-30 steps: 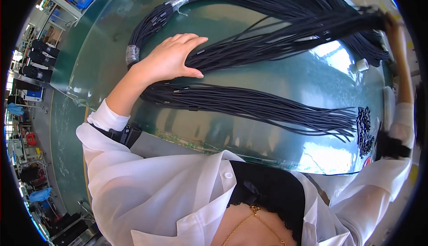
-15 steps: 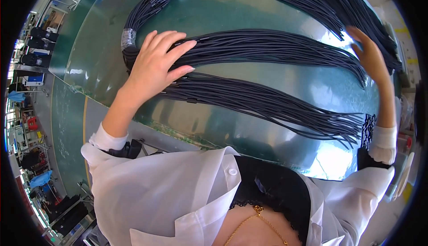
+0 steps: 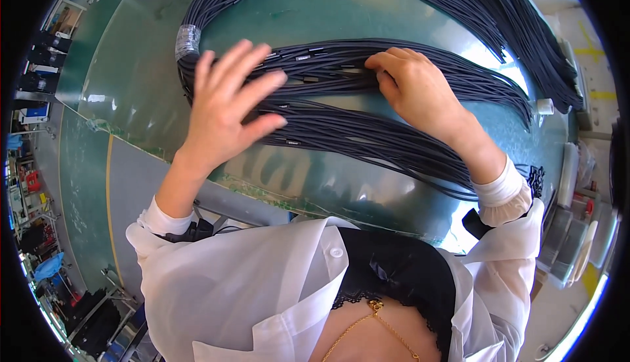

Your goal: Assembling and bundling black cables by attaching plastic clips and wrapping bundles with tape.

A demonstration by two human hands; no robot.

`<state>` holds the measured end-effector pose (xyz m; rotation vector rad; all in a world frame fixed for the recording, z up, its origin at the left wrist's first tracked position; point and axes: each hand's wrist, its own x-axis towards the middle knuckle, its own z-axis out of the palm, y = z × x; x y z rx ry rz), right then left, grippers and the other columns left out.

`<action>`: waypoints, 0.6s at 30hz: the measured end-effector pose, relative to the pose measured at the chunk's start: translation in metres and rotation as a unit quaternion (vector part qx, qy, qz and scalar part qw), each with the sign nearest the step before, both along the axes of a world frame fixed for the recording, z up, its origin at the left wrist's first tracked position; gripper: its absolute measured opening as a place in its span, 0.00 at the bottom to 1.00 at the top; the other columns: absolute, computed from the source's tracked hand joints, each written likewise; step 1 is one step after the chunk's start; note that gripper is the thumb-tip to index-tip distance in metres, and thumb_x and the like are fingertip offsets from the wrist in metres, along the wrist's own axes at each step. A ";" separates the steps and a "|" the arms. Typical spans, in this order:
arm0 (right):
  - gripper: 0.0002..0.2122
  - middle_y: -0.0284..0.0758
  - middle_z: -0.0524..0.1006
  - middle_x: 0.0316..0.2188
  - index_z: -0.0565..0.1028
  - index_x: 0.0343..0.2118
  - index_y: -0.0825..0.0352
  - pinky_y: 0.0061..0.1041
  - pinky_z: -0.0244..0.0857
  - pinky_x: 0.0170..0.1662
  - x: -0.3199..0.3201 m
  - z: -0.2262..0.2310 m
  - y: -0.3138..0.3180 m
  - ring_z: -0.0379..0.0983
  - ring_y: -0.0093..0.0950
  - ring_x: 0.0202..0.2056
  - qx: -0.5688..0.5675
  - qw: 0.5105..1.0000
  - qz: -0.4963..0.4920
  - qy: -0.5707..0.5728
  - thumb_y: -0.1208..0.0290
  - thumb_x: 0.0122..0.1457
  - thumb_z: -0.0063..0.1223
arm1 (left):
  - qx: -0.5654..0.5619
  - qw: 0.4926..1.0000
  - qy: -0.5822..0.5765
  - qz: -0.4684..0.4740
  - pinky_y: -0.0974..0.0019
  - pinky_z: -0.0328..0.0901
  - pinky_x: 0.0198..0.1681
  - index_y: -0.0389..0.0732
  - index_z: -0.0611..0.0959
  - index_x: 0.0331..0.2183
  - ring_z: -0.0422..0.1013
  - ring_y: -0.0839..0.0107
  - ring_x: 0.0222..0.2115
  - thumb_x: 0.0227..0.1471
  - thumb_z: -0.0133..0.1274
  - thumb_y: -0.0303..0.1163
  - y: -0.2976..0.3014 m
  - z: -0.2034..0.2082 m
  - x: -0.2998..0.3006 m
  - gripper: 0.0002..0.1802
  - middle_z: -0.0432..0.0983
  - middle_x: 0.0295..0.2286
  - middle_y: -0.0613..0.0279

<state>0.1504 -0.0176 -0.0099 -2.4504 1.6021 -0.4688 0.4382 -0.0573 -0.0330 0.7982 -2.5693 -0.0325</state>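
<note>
My left hand (image 3: 226, 109) is spread over the left end of the middle bundle of black cables (image 3: 315, 60), its fingers slightly blurred and nothing between them. On that bundle, farther right, rests my right hand (image 3: 420, 86). Its fingers are bent and touch the cables, while the thumb stands apart below; no separate cable shows gripped. Small light-marked sleeves sit on several cables between the two hands. Nearer to me lies another bundle of black cables (image 3: 354, 129), its right end partly hidden by my right forearm. Clear wrap (image 3: 188, 40) binds a curved bundle beside my left fingers.
More black cables (image 3: 518, 40) lie along the far right of the green table (image 3: 118, 66). A small white roll (image 3: 545, 106) stands at the right edge. Clear plastic containers (image 3: 564, 244) are to my right. Racks with black goods (image 3: 39, 70) line the left side.
My right hand has come left from the cables' right ends to the middle of the bundle. My left hand stays over the left end, still spread. The marked sleeves there are more exposed.
</note>
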 end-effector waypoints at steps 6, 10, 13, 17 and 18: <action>0.12 0.45 0.73 0.33 0.74 0.37 0.72 0.33 0.62 0.46 0.033 -0.007 -0.004 0.69 0.41 0.40 0.029 0.998 -0.054 0.003 0.81 0.48 0.44 | 0.017 0.983 0.069 0.171 0.48 0.46 0.56 0.46 0.75 0.47 0.53 0.51 0.55 0.50 0.51 0.45 -0.014 -0.023 0.020 0.23 0.62 0.51 0.53; 0.14 0.45 0.74 0.35 0.73 0.39 0.72 0.33 0.62 0.47 0.075 -0.008 -0.010 0.69 0.42 0.42 0.065 0.995 -0.009 -0.076 0.82 0.47 0.43 | 0.018 0.983 0.070 0.168 0.50 0.46 0.56 0.46 0.75 0.47 0.52 0.48 0.54 0.52 0.49 0.44 -0.012 -0.022 0.012 0.22 0.62 0.50 0.51; 0.16 0.46 0.74 0.36 0.72 0.40 0.73 0.33 0.62 0.48 0.058 0.001 -0.011 0.69 0.42 0.42 0.097 0.987 -0.015 -0.127 0.83 0.46 0.43 | 0.015 0.982 0.070 0.176 0.50 0.47 0.56 0.46 0.75 0.47 0.53 0.47 0.53 0.52 0.50 0.44 -0.013 -0.023 0.014 0.21 0.64 0.49 0.51; 0.18 0.46 0.74 0.37 0.71 0.42 0.73 0.33 0.63 0.48 0.040 -0.002 -0.003 0.69 0.41 0.42 0.087 0.993 0.001 -0.078 0.84 0.45 0.42 | 0.002 0.981 0.067 0.181 0.50 0.48 0.55 0.45 0.76 0.44 0.55 0.48 0.52 0.51 0.51 0.43 -0.012 -0.025 0.015 0.20 0.66 0.45 0.52; 0.18 0.46 0.74 0.37 0.71 0.42 0.73 0.33 0.63 0.48 0.038 -0.002 -0.001 0.70 0.41 0.42 0.072 0.997 0.007 -0.041 0.84 0.45 0.42 | 0.003 0.981 0.064 0.185 0.50 0.48 0.55 0.45 0.76 0.44 0.55 0.48 0.52 0.51 0.51 0.43 -0.012 -0.024 0.015 0.19 0.66 0.44 0.53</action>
